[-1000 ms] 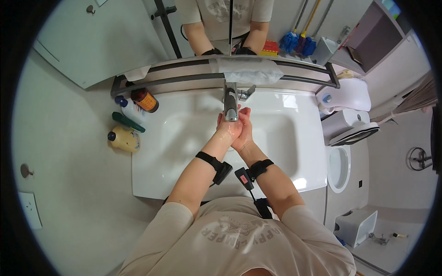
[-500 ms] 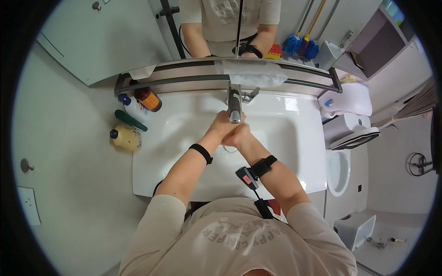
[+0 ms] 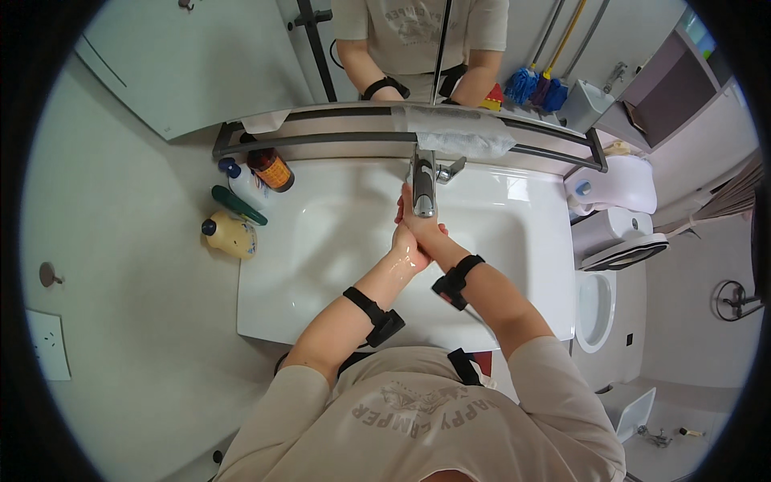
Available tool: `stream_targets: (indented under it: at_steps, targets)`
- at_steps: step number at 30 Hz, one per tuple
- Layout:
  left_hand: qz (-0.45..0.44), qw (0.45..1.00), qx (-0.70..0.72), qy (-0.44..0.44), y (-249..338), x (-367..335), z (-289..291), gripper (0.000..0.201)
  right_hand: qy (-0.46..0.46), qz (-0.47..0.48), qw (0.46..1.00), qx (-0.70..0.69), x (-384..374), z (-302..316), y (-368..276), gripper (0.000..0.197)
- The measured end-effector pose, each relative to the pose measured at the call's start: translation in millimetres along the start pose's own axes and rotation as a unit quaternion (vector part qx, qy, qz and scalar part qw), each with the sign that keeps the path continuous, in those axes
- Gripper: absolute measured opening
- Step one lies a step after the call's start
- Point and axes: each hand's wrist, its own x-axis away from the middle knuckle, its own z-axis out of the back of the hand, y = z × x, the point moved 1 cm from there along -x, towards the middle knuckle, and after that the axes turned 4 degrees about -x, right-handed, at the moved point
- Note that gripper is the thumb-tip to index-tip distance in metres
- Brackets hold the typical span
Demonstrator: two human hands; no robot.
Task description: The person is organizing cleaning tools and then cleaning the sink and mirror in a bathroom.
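"In the head view, where's the shiny chrome tap (image 3: 424, 185)?"

"Above the white ceramic basin (image 3: 490, 265), its long spout pointing toward the wearer."

"Which hand is nearer?"

"The bare right hand (image 3: 421, 230), partly hidden beneath the spout's tip; the bare left hand (image 3: 410, 250) touches its wrist."

"Fingers?"

"Partly hidden; I can't tell whether either grasps."

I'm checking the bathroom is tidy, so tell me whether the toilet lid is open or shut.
Open: the toilet lid stands raised by the tank, leaving the bowl uncovered.
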Motion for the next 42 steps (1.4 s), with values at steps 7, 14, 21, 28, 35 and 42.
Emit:
stream_targets:
  at_steps: [7,14,21,28,35,42]
  targets:
    - [0.106,0.993,0.012,0.040,10.3,-0.3,-1.4,0.022,-0.094,0.177,0.883,0.424,38.1,11.9,-49.0,0.038]
    - [-0.011,0.997,-0.055,-0.046,12.9,-33.3,7.4,0.023,-0.030,-0.067,0.997,-0.015,36.1,11.7,-32.9,0.025]
    - [0.019,0.987,-0.154,-0.031,10.1,-57.5,18.0,0.020,-0.028,-0.090,0.959,-0.266,56.1,44.3,-6.9,0.018]
    - [0.092,0.994,-0.054,-0.002,2.1,-34.5,-2.0,0.022,-0.087,0.494,0.749,0.432,48.3,83.8,-37.2,0.022]
    - [0.012,0.921,-0.365,-0.137,19.6,-10.2,2.8,0.034,-0.003,0.158,0.970,0.184,8.5,96.3,-55.6,0.027]
    - [-0.023,0.862,-0.497,-0.094,46.3,9.3,17.6,0.045,0.043,0.088,0.985,0.143,-35.2,87.5,-63.1,0.040]
